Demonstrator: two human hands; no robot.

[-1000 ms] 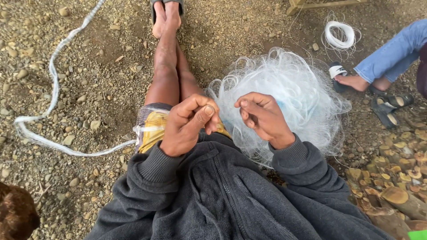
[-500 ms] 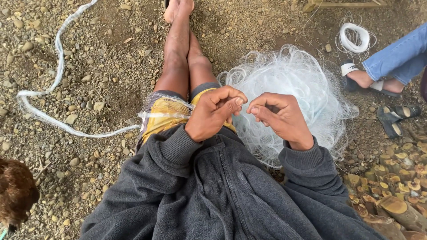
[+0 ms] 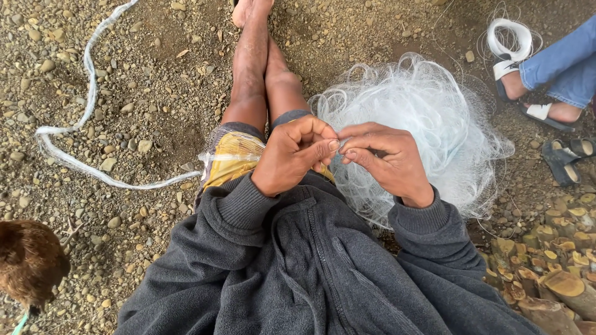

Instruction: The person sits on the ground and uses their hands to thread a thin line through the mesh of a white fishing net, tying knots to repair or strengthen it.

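Both forearms, in dark grey sleeves, bend inward over the lap. The left hand (image 3: 292, 155) is curled, thumb pressed to its forefinger, and the right hand (image 3: 385, 158) meets it, fingers (image 3: 357, 155) pinched at the touching tips. Bare legs stretch straight ahead.

Over the last second the left hand (image 3: 292, 155) and right hand (image 3: 382, 158) have drawn together above the lap: a gap lay between them earlier, and now their pinched fingertips (image 3: 332, 146) meet. They appear to grip a strand of the white fishing net (image 3: 428, 118), though it is too fine to see. The head camera has tilted, so the foot (image 3: 248, 9) sits cut off at the top edge.
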